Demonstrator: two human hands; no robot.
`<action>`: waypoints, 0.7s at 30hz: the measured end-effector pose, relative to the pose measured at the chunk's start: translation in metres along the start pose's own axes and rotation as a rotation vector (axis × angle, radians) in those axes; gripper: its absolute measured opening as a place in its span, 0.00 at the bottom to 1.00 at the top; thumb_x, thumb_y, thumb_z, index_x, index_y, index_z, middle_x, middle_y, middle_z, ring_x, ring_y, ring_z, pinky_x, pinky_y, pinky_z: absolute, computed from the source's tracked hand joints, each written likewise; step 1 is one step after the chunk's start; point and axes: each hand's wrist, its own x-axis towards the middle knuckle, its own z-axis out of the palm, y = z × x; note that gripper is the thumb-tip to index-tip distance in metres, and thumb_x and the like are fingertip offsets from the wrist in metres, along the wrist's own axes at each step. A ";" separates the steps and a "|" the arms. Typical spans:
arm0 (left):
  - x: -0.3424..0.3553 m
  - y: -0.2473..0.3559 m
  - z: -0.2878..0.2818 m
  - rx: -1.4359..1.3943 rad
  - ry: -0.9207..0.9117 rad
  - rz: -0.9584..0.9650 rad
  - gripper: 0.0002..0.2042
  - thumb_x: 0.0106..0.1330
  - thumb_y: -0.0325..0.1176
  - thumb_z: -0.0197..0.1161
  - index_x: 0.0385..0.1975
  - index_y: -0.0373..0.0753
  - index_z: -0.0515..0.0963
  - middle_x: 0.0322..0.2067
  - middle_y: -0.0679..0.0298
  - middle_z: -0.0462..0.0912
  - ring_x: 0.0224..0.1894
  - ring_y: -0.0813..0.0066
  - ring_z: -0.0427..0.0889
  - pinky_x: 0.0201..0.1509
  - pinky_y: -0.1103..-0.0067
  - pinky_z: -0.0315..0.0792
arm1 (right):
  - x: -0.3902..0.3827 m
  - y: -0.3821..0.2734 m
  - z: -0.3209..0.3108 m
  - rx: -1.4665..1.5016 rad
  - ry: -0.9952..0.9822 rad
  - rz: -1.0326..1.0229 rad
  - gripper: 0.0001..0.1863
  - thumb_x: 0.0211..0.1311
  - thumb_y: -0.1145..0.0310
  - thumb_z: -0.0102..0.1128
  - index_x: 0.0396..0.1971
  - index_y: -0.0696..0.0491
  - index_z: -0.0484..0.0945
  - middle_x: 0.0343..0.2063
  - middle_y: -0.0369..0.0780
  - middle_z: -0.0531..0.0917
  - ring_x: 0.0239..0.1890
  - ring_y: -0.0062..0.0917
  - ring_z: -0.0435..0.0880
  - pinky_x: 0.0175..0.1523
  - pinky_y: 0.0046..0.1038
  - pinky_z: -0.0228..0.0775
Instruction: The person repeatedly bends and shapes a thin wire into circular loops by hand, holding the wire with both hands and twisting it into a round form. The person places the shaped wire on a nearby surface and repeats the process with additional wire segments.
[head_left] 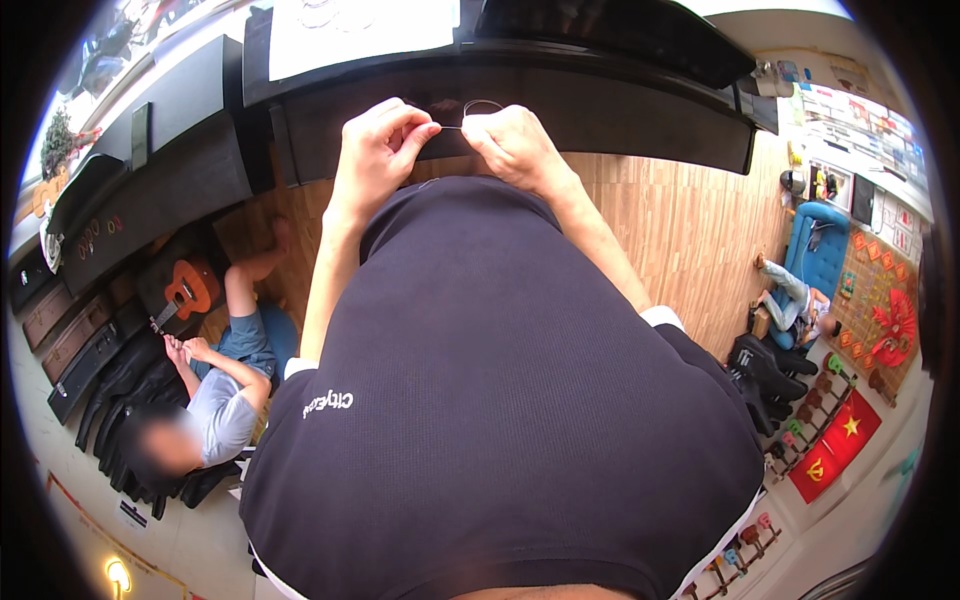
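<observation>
In front of my chest, both hands are raised near the edge of a black, piano-like piece of furniture (600,110). My left hand (383,150) pinches a thin string-like wire (451,127) between thumb and forefinger. A short, straight stretch of it runs across to my right hand (512,148), whose fingers and thumb are also closed on it. Above the right fingertips the wire bends into a small loop (483,102). The parts inside my fingers are hidden.
A white sheet (360,40) lies on the black furniture. To the left, a seated person (225,400) has both hands near the head of a small orange-brown guitar (192,290). Black instrument cases (110,380) line that side. Far right, another person (795,300) sits on a blue sofa (818,235).
</observation>
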 end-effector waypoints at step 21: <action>-0.006 -0.002 0.008 -0.029 -0.161 0.112 0.05 0.61 0.30 0.65 0.31 0.35 0.80 0.23 0.63 0.75 0.23 0.76 0.73 0.27 0.80 0.67 | -0.012 -0.010 0.007 0.424 -0.085 -0.053 0.13 0.62 0.70 0.54 0.19 0.61 0.73 0.12 0.42 0.72 0.15 0.25 0.66 0.24 0.27 0.61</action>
